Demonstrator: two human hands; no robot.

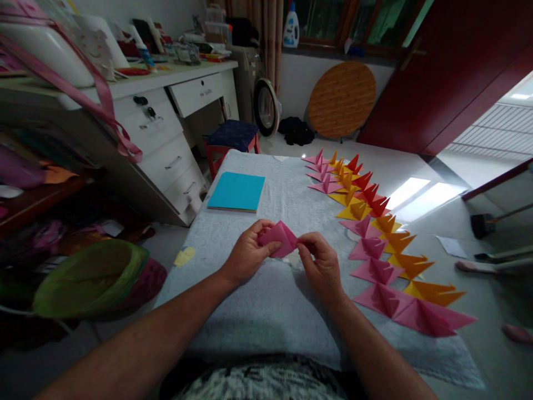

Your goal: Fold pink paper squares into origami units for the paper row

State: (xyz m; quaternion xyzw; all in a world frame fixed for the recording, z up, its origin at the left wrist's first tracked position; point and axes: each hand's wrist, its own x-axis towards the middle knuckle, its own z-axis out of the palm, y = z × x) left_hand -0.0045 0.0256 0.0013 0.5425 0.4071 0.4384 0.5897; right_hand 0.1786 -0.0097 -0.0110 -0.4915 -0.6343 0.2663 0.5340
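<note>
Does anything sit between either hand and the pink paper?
Nothing visible does: the left hand grips the pink paper directly, and the right hand pinches its corner. The blue paper stack lies beyond, apart from both hands.

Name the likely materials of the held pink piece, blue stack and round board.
Pink piece: probably matte paper; crisp folds. Blue stack: likely matte paper; flat top, pale edge. Round board: perhaps wood or bamboo, dull finish; streaky brown surface.

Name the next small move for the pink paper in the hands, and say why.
Probably press a firm crease into the right-hand corner of the pink paper: the right hand pinches that corner, while the left hand holds the folded body.
</note>
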